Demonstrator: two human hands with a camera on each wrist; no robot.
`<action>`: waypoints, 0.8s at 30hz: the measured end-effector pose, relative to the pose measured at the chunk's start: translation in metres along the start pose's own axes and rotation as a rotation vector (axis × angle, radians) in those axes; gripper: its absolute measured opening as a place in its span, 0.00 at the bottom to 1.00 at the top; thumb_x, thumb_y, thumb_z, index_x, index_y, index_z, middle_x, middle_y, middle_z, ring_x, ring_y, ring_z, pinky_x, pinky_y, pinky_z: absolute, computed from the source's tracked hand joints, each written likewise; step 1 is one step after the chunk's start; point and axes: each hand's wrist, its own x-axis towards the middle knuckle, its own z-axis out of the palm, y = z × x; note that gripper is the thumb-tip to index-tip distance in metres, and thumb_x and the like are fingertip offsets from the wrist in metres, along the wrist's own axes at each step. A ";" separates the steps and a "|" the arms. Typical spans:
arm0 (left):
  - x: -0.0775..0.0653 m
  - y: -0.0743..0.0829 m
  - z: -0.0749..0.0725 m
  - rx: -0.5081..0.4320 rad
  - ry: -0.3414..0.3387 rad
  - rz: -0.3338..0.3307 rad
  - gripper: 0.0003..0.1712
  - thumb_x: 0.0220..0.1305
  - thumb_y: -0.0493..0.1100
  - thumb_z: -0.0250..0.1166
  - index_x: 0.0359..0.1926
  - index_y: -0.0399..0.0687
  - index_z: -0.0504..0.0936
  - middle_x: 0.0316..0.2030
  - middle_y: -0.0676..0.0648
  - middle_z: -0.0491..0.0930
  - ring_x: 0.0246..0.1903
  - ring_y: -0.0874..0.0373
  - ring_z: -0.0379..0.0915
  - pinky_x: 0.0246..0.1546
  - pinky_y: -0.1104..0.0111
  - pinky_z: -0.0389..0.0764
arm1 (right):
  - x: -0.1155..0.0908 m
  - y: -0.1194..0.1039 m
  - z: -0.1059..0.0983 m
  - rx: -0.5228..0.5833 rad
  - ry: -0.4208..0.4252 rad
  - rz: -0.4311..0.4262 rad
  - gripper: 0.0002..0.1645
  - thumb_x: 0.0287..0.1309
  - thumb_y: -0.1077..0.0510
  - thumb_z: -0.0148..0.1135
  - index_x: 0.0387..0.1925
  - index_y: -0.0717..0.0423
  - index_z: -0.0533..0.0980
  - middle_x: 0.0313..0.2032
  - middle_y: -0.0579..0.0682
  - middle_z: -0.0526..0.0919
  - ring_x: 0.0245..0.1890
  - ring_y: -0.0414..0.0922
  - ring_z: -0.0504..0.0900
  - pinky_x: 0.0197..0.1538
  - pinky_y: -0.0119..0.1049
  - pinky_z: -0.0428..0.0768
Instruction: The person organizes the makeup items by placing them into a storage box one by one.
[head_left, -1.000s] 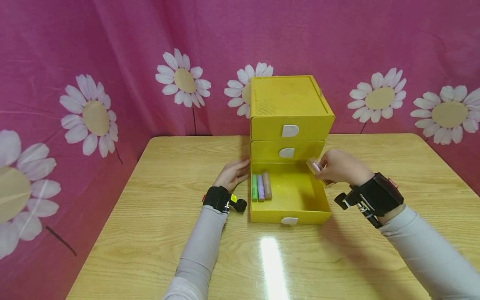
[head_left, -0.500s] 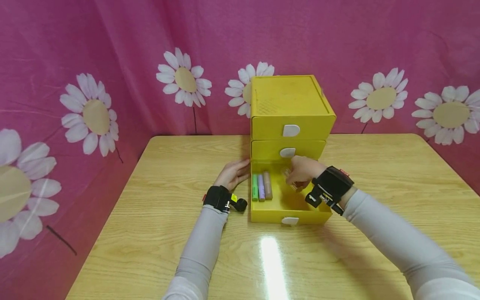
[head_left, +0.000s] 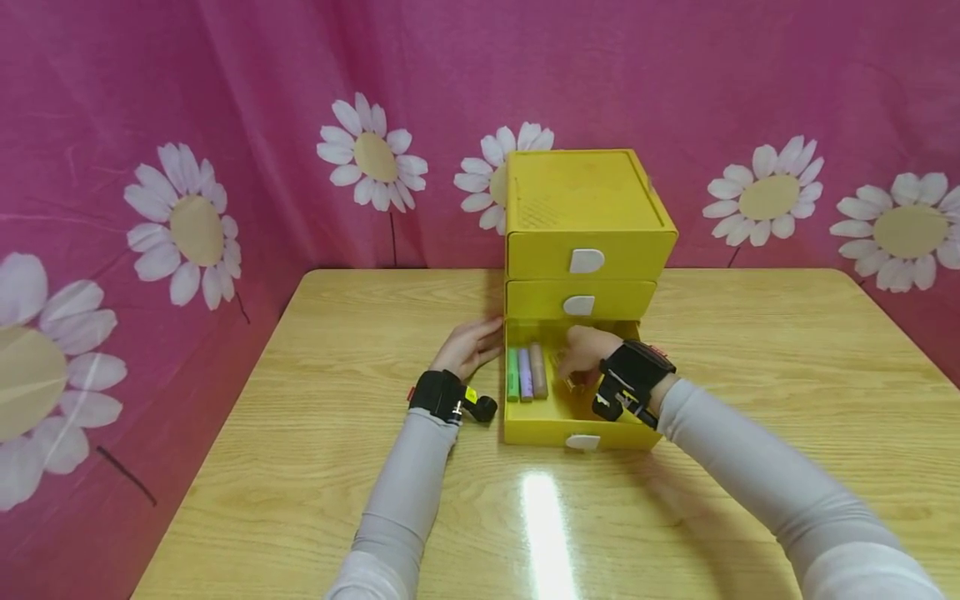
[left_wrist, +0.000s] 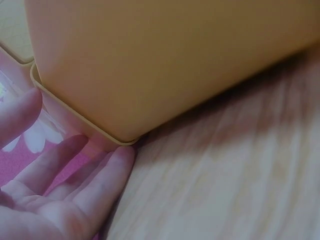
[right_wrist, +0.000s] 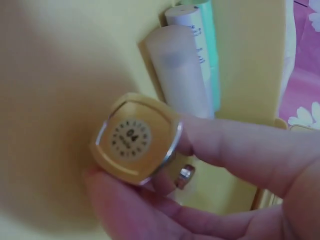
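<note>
My right hand is inside the pulled-out bottom drawer of a yellow cabinet. Thumb and fingers pinch a lip gloss tube, whose squarish end with a round "04" label faces the right wrist camera. Along the drawer's left side lie a green tube, a lilac tube and a brownish tube, side by side. The held tube is just right of the brownish one. My left hand rests against the cabinet's left side, its fingertips at the lower edge of the casing.
Two more drawers with white pull tabs, the middle one and the top one, are closed. The cabinet stands on a wooden table. Behind hangs a pink curtain printed with daisies.
My right hand has moved left and down from the drawer's right edge into the drawer, carrying the lip gloss tube close to the brownish tube. My left hand stays against the cabinet.
</note>
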 end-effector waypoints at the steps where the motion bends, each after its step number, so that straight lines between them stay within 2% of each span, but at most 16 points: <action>1: 0.000 0.000 0.000 0.000 0.000 -0.001 0.23 0.66 0.36 0.54 0.61 0.34 0.67 0.61 0.39 0.66 0.59 0.49 0.64 0.58 0.58 0.67 | 0.001 0.001 0.001 0.003 -0.002 0.000 0.11 0.48 0.62 0.62 0.15 0.63 0.75 0.12 0.48 0.73 0.12 0.39 0.72 0.19 0.30 0.77; 13: -0.001 -0.001 0.002 -0.005 -0.005 0.006 0.24 0.67 0.35 0.52 0.63 0.33 0.63 0.63 0.37 0.63 0.61 0.46 0.59 0.61 0.56 0.63 | 0.012 0.003 0.009 0.071 -0.009 0.031 0.13 0.55 0.58 0.62 0.20 0.64 0.78 0.15 0.49 0.77 0.13 0.39 0.76 0.23 0.30 0.79; 24: 0.001 -0.001 0.001 -0.008 -0.001 -0.002 0.24 0.67 0.35 0.52 0.62 0.33 0.64 0.62 0.38 0.64 0.60 0.47 0.61 0.59 0.57 0.65 | 0.008 0.000 0.009 0.105 -0.010 0.055 0.12 0.56 0.58 0.61 0.24 0.65 0.78 0.18 0.51 0.78 0.15 0.39 0.77 0.25 0.31 0.80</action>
